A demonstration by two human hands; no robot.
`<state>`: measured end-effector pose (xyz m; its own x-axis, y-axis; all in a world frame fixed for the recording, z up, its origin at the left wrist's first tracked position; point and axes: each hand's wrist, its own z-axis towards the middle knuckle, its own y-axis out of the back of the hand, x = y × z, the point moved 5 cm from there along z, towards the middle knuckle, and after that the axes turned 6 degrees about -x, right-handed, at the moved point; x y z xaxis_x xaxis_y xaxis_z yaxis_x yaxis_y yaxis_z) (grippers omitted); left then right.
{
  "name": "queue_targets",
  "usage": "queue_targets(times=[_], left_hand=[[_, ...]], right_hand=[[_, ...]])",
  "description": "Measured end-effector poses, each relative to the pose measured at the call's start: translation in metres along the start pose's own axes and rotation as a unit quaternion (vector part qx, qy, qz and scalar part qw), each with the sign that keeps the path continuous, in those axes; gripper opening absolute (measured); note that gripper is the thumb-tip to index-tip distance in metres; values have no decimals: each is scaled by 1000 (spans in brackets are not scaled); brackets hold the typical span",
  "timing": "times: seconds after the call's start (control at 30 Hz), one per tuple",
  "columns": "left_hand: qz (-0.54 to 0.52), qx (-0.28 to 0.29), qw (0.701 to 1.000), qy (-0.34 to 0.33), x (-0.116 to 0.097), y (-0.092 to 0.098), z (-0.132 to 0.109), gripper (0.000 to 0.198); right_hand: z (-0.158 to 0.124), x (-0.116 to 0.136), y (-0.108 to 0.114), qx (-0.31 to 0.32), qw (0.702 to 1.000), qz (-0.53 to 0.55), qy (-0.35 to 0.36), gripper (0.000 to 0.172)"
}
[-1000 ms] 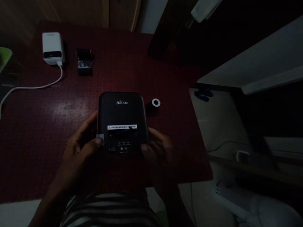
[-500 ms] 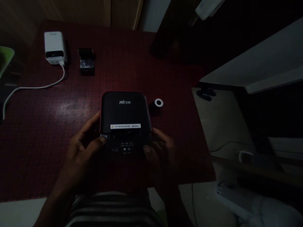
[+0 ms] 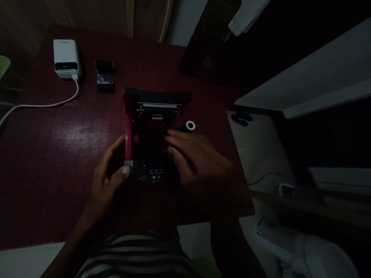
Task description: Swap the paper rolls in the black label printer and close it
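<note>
A black and red printer (image 3: 128,139) sits on the dark red table, its lid (image 3: 159,97) standing raised at the back. Its inside is dark and hard to make out. My left hand (image 3: 111,170) holds the printer's left side, the thumb on the grey corner piece and the fingers round the red side wall. Over the right part of the opened printer is my right hand (image 3: 197,156), fingers extended and slightly blurred, with nothing visible in it. A small roll with a white end (image 3: 190,125) lies just beyond the right hand's fingers.
A white power bank (image 3: 66,58) with a white cable (image 3: 52,105) is at the table's back left. Beside it stands a small open black box (image 3: 105,77). The table's right edge (image 3: 240,162) borders the floor, where dark slippers (image 3: 242,118) lie.
The printer's lid has swung up from closed to open. My right hand has moved from the printer's right side to over its opening. My left hand keeps its hold.
</note>
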<state>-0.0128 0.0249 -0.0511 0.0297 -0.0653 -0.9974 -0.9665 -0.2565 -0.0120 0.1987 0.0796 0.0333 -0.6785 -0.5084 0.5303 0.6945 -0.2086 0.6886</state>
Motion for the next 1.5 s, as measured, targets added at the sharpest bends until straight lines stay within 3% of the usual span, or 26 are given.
queue_targets(times=[0.07, 0.13, 0.2, 0.3, 0.47, 0.57, 0.63, 0.7, 0.8, 0.93, 1.0, 1.07, 1.13, 1.27, 1.4, 1.5], left_hand=[[18, 7, 1000, -23, 1, 0, -1, 63], [39, 14, 998, -40, 2, 0, -2, 68], [54, 21, 997, -51, 3, 0, -3, 71], [60, 29, 996, -54, 4, 0, -2, 70], [47, 34, 998, -38, 2, -2, -1, 69], [36, 33, 998, -30, 2, -2, -1, 71], [34, 31, 999, -29, 2, -2, 0, 72], [39, 30, 998, -29, 3, -2, 0, 72], [53, 27, 998, -26, 3, -1, -1, 72], [62, 20, 998, -20, 4, 0, -2, 74], [69, 14, 997, -15, 2, 0, -3, 74], [72, 8, 997, -8, 1, 0, -3, 74], [74, 2, 997, 1, 0, 0, -2, 74], [89, -4, 996, -8, 2, 2, -1, 73], [92, -10, 996, -8, 6, 5, 0, 73], [88, -13, 996, -3, 6, 5, 0, 71]], right_hand=[[27, 9, -21, 139, 988, -45, 55, 30], [43, 11, -44, 284, 952, -107, 52, 31], [51, 11, -61, 368, 916, -157, 33, 35], [55, 11, -72, 392, 900, -187, 39, 38], [59, 15, -70, 414, 886, -202, 48, 36], [59, 20, -63, 392, 891, -225, 48, 35], [54, 24, -55, 338, 912, -219, 78, 31], [46, 26, -39, 252, 943, -185, 112, 26], [31, 23, 1, 90, 984, -100, 118, 22], [9, -7, 57, -75, 997, 7, -28, 26], [-8, -31, 76, -170, 976, 70, -120, 24], [-29, -56, 80, -234, 945, 124, -189, 25], [-50, -80, 69, -226, 926, 160, -258, 29], [-82, -105, 31, -140, 902, 179, -368, 33], [-90, -100, 0, -66, 908, 204, -360, 31], [-88, -96, -8, -27, 923, 195, -330, 30]])
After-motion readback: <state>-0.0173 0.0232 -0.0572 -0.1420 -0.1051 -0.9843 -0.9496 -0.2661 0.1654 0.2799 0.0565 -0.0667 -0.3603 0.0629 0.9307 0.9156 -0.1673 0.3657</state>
